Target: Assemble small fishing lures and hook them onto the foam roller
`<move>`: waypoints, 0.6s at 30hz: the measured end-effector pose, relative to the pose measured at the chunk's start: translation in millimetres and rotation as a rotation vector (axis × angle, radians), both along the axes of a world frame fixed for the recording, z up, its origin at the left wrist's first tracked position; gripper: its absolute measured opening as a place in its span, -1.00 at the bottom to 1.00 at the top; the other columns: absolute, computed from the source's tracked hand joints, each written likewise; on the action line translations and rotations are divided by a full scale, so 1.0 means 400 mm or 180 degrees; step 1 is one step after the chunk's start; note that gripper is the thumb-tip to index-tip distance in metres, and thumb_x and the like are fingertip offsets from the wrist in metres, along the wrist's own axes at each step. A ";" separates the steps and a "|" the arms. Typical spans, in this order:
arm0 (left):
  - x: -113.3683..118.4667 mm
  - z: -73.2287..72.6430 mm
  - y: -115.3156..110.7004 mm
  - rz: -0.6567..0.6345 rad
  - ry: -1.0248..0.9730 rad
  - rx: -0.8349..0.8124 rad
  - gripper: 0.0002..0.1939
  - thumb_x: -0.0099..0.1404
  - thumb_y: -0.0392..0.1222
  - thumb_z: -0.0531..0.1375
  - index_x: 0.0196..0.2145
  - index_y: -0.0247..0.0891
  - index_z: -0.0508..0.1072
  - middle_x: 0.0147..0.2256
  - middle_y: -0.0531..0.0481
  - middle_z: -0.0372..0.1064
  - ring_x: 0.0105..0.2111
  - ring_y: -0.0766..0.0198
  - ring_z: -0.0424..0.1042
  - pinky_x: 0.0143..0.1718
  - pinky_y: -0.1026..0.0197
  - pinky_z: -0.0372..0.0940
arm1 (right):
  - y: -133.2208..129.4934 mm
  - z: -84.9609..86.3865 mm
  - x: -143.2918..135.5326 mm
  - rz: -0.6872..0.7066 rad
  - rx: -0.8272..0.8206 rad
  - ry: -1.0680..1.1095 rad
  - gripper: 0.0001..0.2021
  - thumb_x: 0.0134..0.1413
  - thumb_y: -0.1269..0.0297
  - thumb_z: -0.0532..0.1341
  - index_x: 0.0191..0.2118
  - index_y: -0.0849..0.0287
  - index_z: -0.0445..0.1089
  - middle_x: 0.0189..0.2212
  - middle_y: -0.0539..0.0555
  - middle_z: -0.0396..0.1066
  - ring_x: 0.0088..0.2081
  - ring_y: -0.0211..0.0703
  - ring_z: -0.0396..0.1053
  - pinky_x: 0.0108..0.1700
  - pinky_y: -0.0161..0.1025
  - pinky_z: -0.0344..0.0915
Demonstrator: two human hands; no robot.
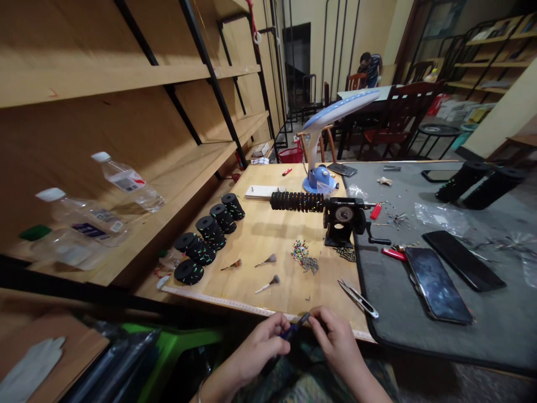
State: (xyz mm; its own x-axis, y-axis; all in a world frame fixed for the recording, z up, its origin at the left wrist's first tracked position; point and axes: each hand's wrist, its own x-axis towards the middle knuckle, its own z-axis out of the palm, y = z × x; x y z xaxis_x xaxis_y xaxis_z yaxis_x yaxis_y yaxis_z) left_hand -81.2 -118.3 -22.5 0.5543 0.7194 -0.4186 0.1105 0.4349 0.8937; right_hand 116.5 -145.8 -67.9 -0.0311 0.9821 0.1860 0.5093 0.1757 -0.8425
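Note:
At the table's front edge, my left hand [265, 342] is wrapped round dark-blue-handled pliers [298, 323], their jaws pointing up and to the right. My right hand [334, 334] pinches at the tip of the jaws; whatever is between its fingers is too small to make out. Ahead lie colourful beads [299, 251] beside a heap of small grey metal pieces [310, 265]. Three small feather-like tufts [273, 280] rest to their left. Scissor-like thread snips [358, 298] lie right of my right hand. Behind stands a black hand-cranked device [340, 217] carrying a row of black ringed spools [297, 201].
Black foam spools [211, 230] line the table's left side below a wooden shelf [176, 224] with plastic bottles [130, 182]. A blue-white lamp [319, 179] stands at the back. Phones [438, 285] and lighters [394, 254] lie on the grey mat [398, 313]. A person [371, 68] bends over a far table.

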 end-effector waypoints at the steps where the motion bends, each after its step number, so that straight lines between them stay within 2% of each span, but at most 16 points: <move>1: -0.002 -0.004 0.000 -0.0002 -0.0025 -0.0022 -0.82 -0.04 -0.37 0.11 -0.40 -0.23 0.27 -0.47 0.13 0.16 -0.44 0.32 0.12 -0.41 0.28 -0.03 | 0.001 0.001 0.000 0.0011 -0.0012 -0.0002 -0.77 0.24 0.25 0.04 -0.38 0.15 0.36 -0.50 0.05 0.46 -0.45 -0.14 0.42 -0.39 -0.29 0.28; 9: 0.001 -0.002 -0.005 0.0058 -0.0034 -0.0245 -0.86 -0.01 -0.31 0.11 -0.40 -0.25 0.27 -0.54 0.16 0.14 -0.56 0.41 0.08 -0.51 0.31 -0.06 | -0.001 0.006 0.000 0.0017 -0.0100 0.0104 -0.75 0.24 0.22 0.05 -0.39 0.15 0.39 -0.52 0.04 0.45 -0.48 -0.16 0.39 -0.41 -0.30 0.26; 14: 0.009 -0.008 -0.017 0.0174 -0.0363 -0.0531 -0.83 -0.01 -0.25 0.16 -0.39 -0.24 0.25 -0.57 0.18 0.12 -0.62 0.45 0.05 -0.58 0.32 -0.10 | 0.002 0.012 -0.001 0.0005 -0.0220 0.0339 -0.75 0.23 0.19 0.08 -0.41 0.15 0.39 -0.56 0.01 0.41 -0.51 -0.17 0.36 -0.45 -0.31 0.24; 18: 0.009 -0.008 -0.036 0.0311 -0.0725 -0.0990 -0.77 0.02 -0.17 0.22 -0.38 -0.25 0.24 -0.55 0.15 0.15 -0.64 0.49 0.04 -0.61 0.33 -0.20 | 0.008 0.039 -0.002 0.0045 -0.0207 0.0448 -0.74 0.22 0.17 0.09 -0.44 0.14 0.37 -0.59 -0.02 0.37 -0.53 -0.19 0.33 -0.47 -0.32 0.23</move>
State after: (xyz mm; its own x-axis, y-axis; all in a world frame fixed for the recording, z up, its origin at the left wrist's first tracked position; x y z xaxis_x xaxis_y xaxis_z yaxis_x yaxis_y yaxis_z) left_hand -77.7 -132.8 -25.7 0.5932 0.6317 -0.4991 -0.1306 0.6873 0.7146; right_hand 115.9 -142.7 -52.4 -0.0232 0.9918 0.1255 0.3832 0.1247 -0.9152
